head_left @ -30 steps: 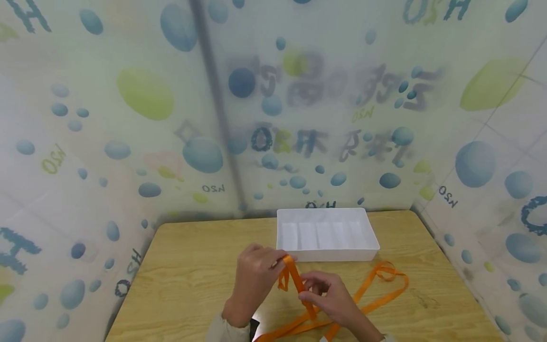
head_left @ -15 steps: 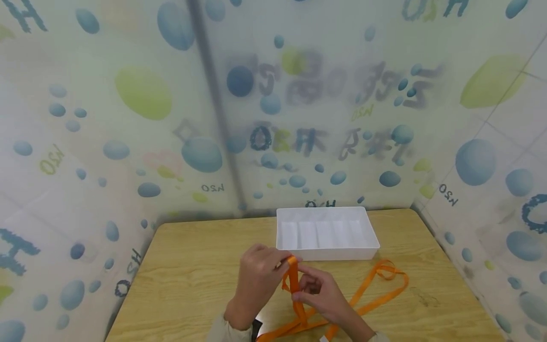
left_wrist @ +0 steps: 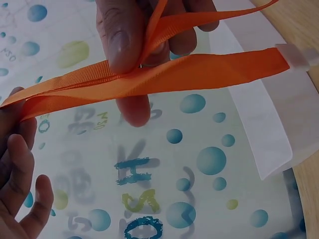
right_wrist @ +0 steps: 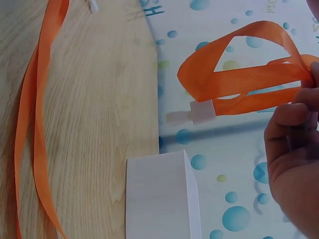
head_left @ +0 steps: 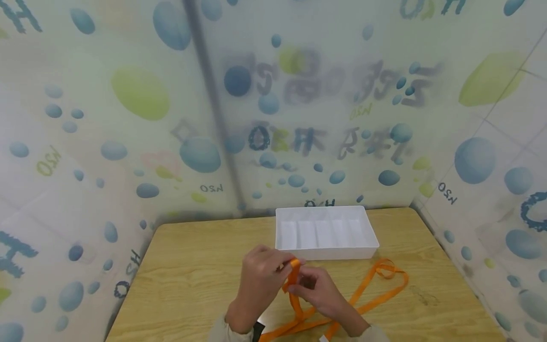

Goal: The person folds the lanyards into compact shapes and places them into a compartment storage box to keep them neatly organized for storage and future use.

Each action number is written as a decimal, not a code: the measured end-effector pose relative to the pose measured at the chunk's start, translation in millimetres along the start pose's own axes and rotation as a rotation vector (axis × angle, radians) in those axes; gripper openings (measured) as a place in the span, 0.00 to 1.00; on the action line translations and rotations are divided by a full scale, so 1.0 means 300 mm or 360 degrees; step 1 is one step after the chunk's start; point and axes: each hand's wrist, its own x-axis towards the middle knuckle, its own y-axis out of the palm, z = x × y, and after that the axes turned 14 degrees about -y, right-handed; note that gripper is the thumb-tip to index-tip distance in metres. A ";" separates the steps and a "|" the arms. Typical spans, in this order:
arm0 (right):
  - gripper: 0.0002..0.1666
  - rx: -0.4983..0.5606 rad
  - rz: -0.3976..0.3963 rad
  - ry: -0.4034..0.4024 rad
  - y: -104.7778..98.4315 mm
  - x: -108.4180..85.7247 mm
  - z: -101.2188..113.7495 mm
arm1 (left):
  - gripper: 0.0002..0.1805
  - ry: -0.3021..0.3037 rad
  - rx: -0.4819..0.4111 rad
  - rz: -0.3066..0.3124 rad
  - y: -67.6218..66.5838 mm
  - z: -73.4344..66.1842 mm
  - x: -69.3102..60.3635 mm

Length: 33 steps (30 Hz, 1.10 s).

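Observation:
In the head view, my left hand (head_left: 258, 280) pinches a folded loop of an orange lanyard (head_left: 295, 271) between thumb and fingers. My right hand (head_left: 318, 289) faces it slightly lower and pinches the same strap. The left wrist view has the thumb of the right hand (left_wrist: 122, 47) pressed on layered strands (left_wrist: 159, 79), with the left hand (left_wrist: 22, 184) at the far left. A white plastic clip (right_wrist: 202, 112) joins strands hanging from the hands in the right wrist view. Loose orange strap (head_left: 380, 301) trails across the table, a white end piece (head_left: 323, 338) at the near edge.
A white rectangular box (head_left: 326, 254) with ridges in its bottom stands behind the hands at the table's back edge. The wood-grain table (head_left: 192, 275) meets patterned curtain-like walls (head_left: 201, 156) at the back and sides.
My right hand has moved left and slightly up along the strap, closing in on the left hand. The stretch of strap between the hands has shortened. The box and loose strap stay put.

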 end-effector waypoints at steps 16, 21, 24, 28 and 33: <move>0.11 0.0015 0.0058 0.0100 0.029 0.001 0.036 | 0.11 -0.0009 0.0085 -0.0049 -0.006 0.012 0.008; 0.11 0.0054 0.0015 0.0052 0.041 0.001 0.043 | 0.12 0.0006 0.0075 -0.0066 -0.008 0.010 0.009; 0.10 0.0065 0.0003 -0.0015 0.047 0.002 0.040 | 0.12 0.0000 0.0087 -0.0070 -0.012 0.013 0.010; 0.08 0.0017 0.0012 -0.0132 0.055 -0.005 0.037 | 0.12 -0.0001 0.0119 -0.0083 -0.018 0.027 0.013; 0.10 -0.0064 0.0009 -0.0196 0.060 -0.030 0.060 | 0.10 -0.0087 0.0094 -0.0086 -0.022 0.058 0.013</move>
